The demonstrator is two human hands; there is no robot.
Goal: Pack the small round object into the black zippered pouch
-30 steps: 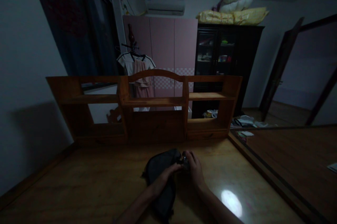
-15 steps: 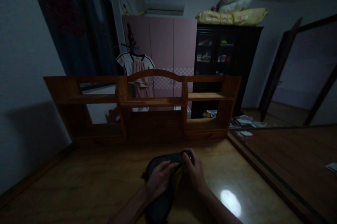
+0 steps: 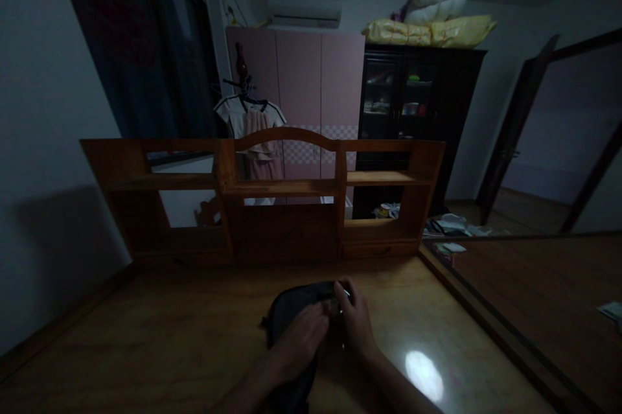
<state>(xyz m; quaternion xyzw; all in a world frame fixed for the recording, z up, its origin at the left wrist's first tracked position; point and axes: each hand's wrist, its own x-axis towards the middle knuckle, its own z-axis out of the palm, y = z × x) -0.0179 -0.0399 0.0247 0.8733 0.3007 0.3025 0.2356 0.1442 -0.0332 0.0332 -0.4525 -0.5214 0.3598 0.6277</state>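
A dark soft bag (image 3: 287, 310) lies on the wooden tabletop, its near end partly covered by my left forearm. My left hand (image 3: 307, 333) reaches across the bag with its fingers together, gripping near its right edge; the fingertips meet my right hand. At the bag's far right corner, my right hand (image 3: 357, 317) is closed, thumb against fingers. Small shiny glints show between and below its fingers, but what they belong to is too dark to make out.
Along the back of the wooden tabletop (image 3: 184, 323) stands a low wooden shelf unit (image 3: 279, 190). A raised wooden edge (image 3: 479, 317) runs down the right side. Bright light reflects off the surface (image 3: 424, 375) near my right forearm. A white wall (image 3: 53, 239) is at the left.
My left hand has shifted slightly up and right, its fingers now against my right hand. The yellowish patch at the bag's right edge no longer shows. Glints have appeared by my right hand.
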